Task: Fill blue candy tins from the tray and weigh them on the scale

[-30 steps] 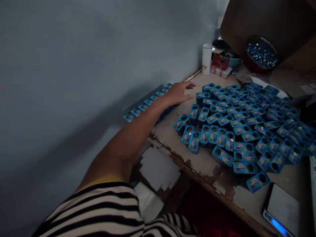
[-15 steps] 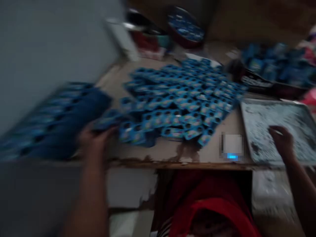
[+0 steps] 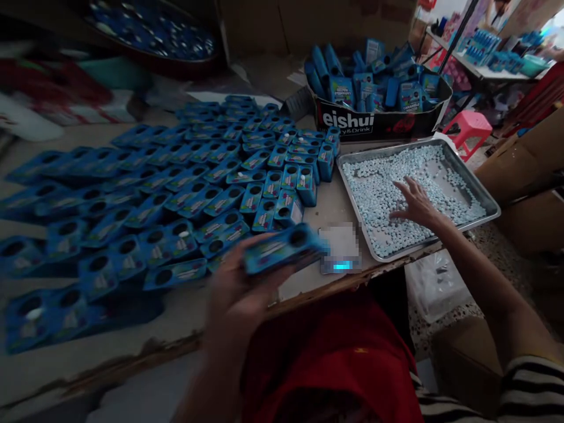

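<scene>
Above the worn worktop's [image 3: 308, 283] front edge, the left hand [image 3: 240, 282] grips a blue rectangular box with a round hole [image 3: 284, 249]; the right hand [image 3: 414, 202], fingers spread, hovers over or touches small pale-blue pellets [image 3: 383, 205] in a metal tray [image 3: 489, 207].

Cartons crowd the left of the bench [image 3: 308, 282], the candy tray [image 3: 478, 220] stands at right, and the digital scale [image 3: 340, 244] lies between them near the front edge. Behind the tray sits a printed box [image 3: 383, 126] holding more cartons [image 3: 341, 91].
</scene>
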Motion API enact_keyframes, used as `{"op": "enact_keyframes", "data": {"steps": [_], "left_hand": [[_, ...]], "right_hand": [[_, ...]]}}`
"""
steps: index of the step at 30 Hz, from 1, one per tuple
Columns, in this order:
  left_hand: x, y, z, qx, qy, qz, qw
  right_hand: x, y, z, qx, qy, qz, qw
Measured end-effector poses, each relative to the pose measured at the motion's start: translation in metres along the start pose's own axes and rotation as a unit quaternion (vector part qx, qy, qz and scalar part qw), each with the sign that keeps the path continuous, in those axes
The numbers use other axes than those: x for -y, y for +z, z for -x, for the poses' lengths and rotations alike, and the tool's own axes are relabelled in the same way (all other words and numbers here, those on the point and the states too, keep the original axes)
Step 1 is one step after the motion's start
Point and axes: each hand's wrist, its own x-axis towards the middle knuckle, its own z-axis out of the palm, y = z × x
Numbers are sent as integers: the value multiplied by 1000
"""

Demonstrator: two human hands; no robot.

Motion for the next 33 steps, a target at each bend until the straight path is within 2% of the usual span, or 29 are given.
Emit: {"op": "enact_keyframes", "data": {"steps": [2, 5, 8, 10, 13, 14, 16, 19, 21, 22, 23, 24, 25, 26, 28, 29, 30, 31, 32, 33], "left_hand": [[3, 33, -5, 43, -25, 51, 997], [16, 75, -19, 107, -69, 107, 986], [28, 89, -23, 142, -73, 107, 981], [31, 84, -16, 144, -49, 104, 983], [25, 67, 3, 98, -3, 57, 994], [21, 60, 10, 80, 7, 31, 996], [12, 45, 22, 40, 24, -18, 999], [-2, 28, 32, -2, 61, -61, 996], [-10, 21, 33, -25, 93, -76, 992], [-13, 21, 31, -33, 110, -76, 990], [-16, 21, 29, -40, 126, -70, 989], [-18, 23, 27, -45, 140, -61, 987], [-19, 25, 24, -48, 148, -52, 986], [-19, 29, 21, -48, 151, -48, 986], [-17, 36, 15, -44, 151, -47, 986], [-16, 39, 13, -42, 152, -46, 986], [-15, 42, 11, -39, 155, -43, 986], [-14, 43, 9, -34, 160, -37, 986], [-12, 44, 7, -30, 165, -31, 985], [-11, 44, 6, -25, 165, -26, 986]], "right_hand": [[-1, 2, -31, 11, -18, -4, 1000], [-7, 6, -72, 20, 25, -21, 999], [-8, 14, -88, 1, 56, -16, 998], [0, 18, -85, -18, 32, 3, 999], [17, 22, -71, 2, -24, 1, 1000], [23, 21, -65, 15, -28, -19, 999], [31, 17, -54, 3, 17, -118, 993], [32, 3, -34, -68, 112, -294, 947], [22, -9, -22, -105, 128, -397, 903], [14, -15, -16, -110, 129, -451, 876], [4, -20, -12, -106, 137, -525, 833], [-7, -23, -10, -87, 151, -615, 769], [-18, -24, -9, -44, 168, -713, 680], [-28, -23, -9, 20, 180, -805, 565], [-39, -18, -11, 162, 166, -934, 271], [-37, -14, -11, 203, 147, -954, 165], [-31, -11, -11, 209, 131, -963, 109], [-20, -9, -10, 180, 128, -969, 107], [-6, -8, -8, 124, 139, -971, 151], [10, -10, -7, 57, 160, -960, 223]]}}
